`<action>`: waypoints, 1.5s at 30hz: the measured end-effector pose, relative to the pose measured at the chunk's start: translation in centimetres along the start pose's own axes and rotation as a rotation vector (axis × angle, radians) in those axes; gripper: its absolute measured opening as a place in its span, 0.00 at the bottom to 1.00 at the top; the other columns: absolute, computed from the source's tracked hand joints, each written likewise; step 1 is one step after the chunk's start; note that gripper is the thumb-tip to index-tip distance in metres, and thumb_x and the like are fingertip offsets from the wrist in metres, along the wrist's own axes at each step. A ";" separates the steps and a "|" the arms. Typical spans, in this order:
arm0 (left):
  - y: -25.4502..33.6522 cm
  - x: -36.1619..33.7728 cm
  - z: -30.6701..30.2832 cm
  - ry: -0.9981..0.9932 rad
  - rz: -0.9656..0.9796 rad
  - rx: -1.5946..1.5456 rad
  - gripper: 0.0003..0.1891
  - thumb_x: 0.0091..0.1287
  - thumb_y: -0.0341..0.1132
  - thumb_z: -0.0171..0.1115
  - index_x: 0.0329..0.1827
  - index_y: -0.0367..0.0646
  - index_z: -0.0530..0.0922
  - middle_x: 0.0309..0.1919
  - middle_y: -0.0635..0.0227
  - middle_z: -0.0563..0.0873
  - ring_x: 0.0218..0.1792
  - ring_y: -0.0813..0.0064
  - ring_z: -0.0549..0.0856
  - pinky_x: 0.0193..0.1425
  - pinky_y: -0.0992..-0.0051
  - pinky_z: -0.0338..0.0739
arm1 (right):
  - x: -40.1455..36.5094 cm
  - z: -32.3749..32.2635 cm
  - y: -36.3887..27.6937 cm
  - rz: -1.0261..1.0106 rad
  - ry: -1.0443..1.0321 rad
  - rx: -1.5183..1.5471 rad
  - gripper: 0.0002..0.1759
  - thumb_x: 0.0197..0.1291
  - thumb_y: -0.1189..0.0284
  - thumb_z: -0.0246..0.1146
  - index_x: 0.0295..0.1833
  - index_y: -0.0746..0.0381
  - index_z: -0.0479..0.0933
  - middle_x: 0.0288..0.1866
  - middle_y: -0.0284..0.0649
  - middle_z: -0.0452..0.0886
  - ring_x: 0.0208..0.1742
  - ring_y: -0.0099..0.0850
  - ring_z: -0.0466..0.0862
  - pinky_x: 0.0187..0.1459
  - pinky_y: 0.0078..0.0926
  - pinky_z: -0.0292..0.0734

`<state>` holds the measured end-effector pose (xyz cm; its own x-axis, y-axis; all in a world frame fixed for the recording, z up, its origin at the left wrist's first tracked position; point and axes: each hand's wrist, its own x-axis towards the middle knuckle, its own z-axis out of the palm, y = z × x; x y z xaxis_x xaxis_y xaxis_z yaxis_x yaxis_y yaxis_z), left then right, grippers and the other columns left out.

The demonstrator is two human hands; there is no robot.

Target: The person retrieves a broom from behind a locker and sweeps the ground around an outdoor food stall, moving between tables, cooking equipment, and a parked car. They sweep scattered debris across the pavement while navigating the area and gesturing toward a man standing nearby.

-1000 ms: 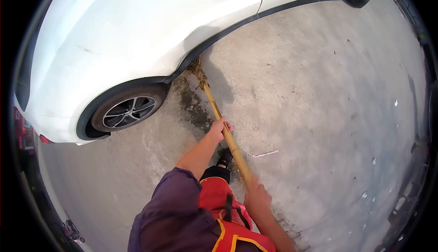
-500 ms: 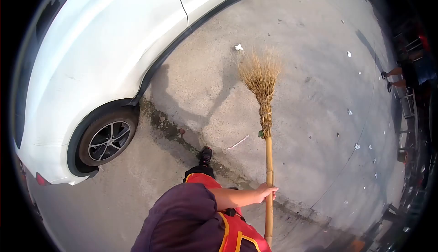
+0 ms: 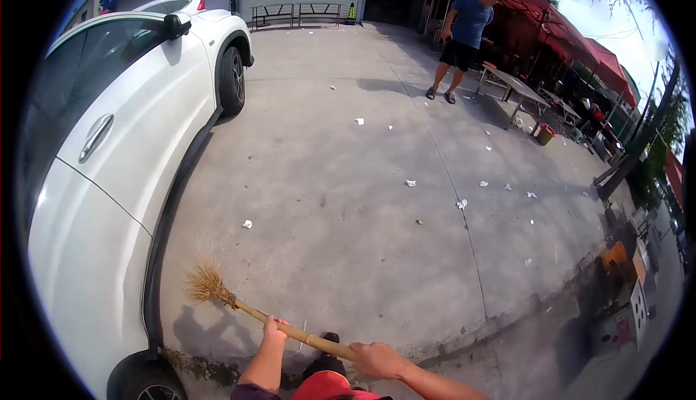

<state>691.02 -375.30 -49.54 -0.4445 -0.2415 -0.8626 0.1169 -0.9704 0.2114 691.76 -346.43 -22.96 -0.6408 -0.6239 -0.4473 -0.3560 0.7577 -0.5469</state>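
Note:
I hold a straw broom with a bamboo handle (image 3: 304,338) in both hands. My left hand (image 3: 274,327) grips the handle nearer the bristles. My right hand (image 3: 375,358) grips it further back, near my body. The straw head (image 3: 205,284) points left and hovers close to the side of a white car (image 3: 109,182), just above the concrete ground (image 3: 348,204). Scraps of white litter (image 3: 410,182) lie scattered across the concrete ahead.
The white car fills the left side, its rear wheel (image 3: 148,385) by my feet. A person in a blue shirt (image 3: 464,34) stands far ahead near metal tables (image 3: 518,92) under red awnings. A darker strip of ground runs along the right.
My view has lifted from the ground to the whole yard. The broom has swung from upright on my right to lying across, head to the left by the car. Both hands now hold it.

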 end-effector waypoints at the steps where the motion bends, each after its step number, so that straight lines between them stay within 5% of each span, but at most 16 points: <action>1: 0.1 1.4 1.3 0.080 -0.042 0.024 0.11 0.62 0.41 0.46 0.27 0.46 0.61 0.16 0.72 0.65 0.17 0.78 0.65 0.21 0.77 0.66 | 1.6 -1.0 0.4 0.008 -0.020 -0.013 0.19 0.45 0.66 0.55 0.46 0.57 0.69 0.32 0.50 0.76 0.35 0.46 0.76 0.36 0.38 0.70; 3: -1.4 4.4 5.1 0.237 -0.058 0.078 0.11 0.62 0.41 0.45 0.25 0.46 0.61 0.16 0.73 0.64 0.16 0.78 0.64 0.20 0.78 0.63 | 2.5 -3.6 2.0 0.055 0.028 0.002 0.19 0.44 0.65 0.55 0.46 0.57 0.69 0.32 0.49 0.76 0.36 0.45 0.76 0.37 0.37 0.70; 7: -10.2 2.6 16.7 0.170 -0.098 0.225 0.10 0.62 0.39 0.46 0.27 0.45 0.61 0.16 0.73 0.64 0.16 0.78 0.64 0.20 0.77 0.64 | 0.0 -10.0 4.6 0.258 0.185 0.041 0.16 0.43 0.68 0.55 0.41 0.58 0.70 0.31 0.45 0.77 0.33 0.44 0.77 0.35 0.37 0.71; 11: -16.3 1.5 28.6 -0.074 -0.261 0.384 0.07 0.59 0.33 0.52 0.28 0.42 0.63 0.17 0.69 0.67 0.16 0.76 0.67 0.19 0.73 0.67 | 0.1 -13.7 1.5 0.389 0.414 -0.035 0.17 0.43 0.66 0.57 0.41 0.58 0.71 0.29 0.44 0.77 0.28 0.42 0.78 0.30 0.34 0.73; 14: -18.3 0.5 32.7 -0.388 -0.267 0.465 0.07 0.56 0.31 0.54 0.27 0.42 0.64 0.17 0.68 0.68 0.18 0.75 0.70 0.21 0.72 0.70 | 0.8 -6.0 9.4 0.410 0.472 0.096 0.27 0.49 0.68 0.58 0.56 0.64 0.61 0.35 0.44 0.78 0.33 0.33 0.77 0.32 0.30 0.72; 16: -19.0 -1.7 33.6 -0.495 -0.268 0.509 0.07 0.55 0.30 0.55 0.27 0.41 0.65 0.17 0.67 0.68 0.18 0.73 0.71 0.23 0.71 0.72 | -1.4 -7.8 10.0 0.314 0.533 0.219 0.26 0.50 0.70 0.57 0.55 0.65 0.62 0.34 0.45 0.77 0.30 0.33 0.77 0.31 0.30 0.72; 20: -22.1 -3.0 29.3 -0.426 -0.413 0.471 0.06 0.53 0.27 0.54 0.27 0.40 0.65 0.20 0.65 0.69 0.23 0.69 0.72 0.30 0.66 0.75 | -7.8 -9.1 15.3 0.134 0.647 -0.046 0.23 0.51 0.73 0.56 0.54 0.64 0.63 0.32 0.47 0.76 0.27 0.35 0.76 0.29 0.32 0.71; 23: -24.5 -2.6 22.8 -0.225 -0.450 0.399 0.04 0.53 0.27 0.50 0.25 0.41 0.64 0.22 0.64 0.69 0.25 0.68 0.72 0.35 0.64 0.74 | -10.0 -9.2 20.3 0.443 0.376 0.003 0.22 0.49 0.73 0.57 0.53 0.63 0.66 0.28 0.47 0.76 0.25 0.36 0.76 0.25 0.32 0.71; 26: -25.8 -1.8 15.0 0.007 -0.430 0.252 0.04 0.53 0.30 0.46 0.23 0.42 0.62 0.21 0.65 0.67 0.23 0.69 0.70 0.34 0.63 0.72 | -10.3 -3.5 33.0 0.274 0.458 -0.372 0.22 0.48 0.72 0.58 0.52 0.60 0.67 0.23 0.45 0.75 0.23 0.36 0.76 0.23 0.32 0.70; 28: -25.9 -4.4 10.9 0.211 -0.356 0.120 0.03 0.53 0.30 0.43 0.23 0.43 0.61 0.20 0.68 0.66 0.22 0.71 0.68 0.33 0.66 0.71 | -10.4 -10.5 27.0 0.165 0.331 -0.625 0.17 0.47 0.71 0.60 0.46 0.60 0.72 0.23 0.43 0.77 0.24 0.36 0.77 0.25 0.31 0.71; 32: -28.8 -7.4 -0.1 0.308 -0.255 0.037 0.03 0.52 0.30 0.43 0.22 0.44 0.62 0.20 0.68 0.67 0.22 0.71 0.69 0.32 0.67 0.71 | -12.1 -13.3 26.4 -0.172 0.297 -0.521 0.03 0.42 0.74 0.53 0.27 0.58 0.68 0.22 0.39 0.75 0.24 0.38 0.77 0.24 0.33 0.72; 38: -35.1 -13.0 -9.3 0.276 -0.245 0.043 0.04 0.51 0.31 0.44 0.21 0.44 0.63 0.19 0.68 0.68 0.22 0.71 0.69 0.31 0.67 0.70 | -17.8 -12.9 29.7 -0.308 0.138 -0.560 0.05 0.42 0.75 0.53 0.29 0.59 0.69 0.25 0.39 0.76 0.28 0.37 0.78 0.28 0.33 0.72; 45: -38.3 -13.8 -11.3 0.172 -0.271 0.106 0.04 0.50 0.31 0.44 0.19 0.44 0.63 0.19 0.68 0.69 0.22 0.71 0.70 0.30 0.67 0.70 | -21.8 -11.4 28.0 -0.338 0.113 -0.609 0.06 0.41 0.74 0.54 0.30 0.59 0.69 0.25 0.39 0.76 0.27 0.37 0.78 0.28 0.32 0.72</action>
<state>702.69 -334.76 -50.88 -0.2889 0.0213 -0.9571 -0.0824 -0.9966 0.0027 688.03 -309.42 -20.40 -0.4834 -0.8451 -0.2284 -0.8439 0.5192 -0.1349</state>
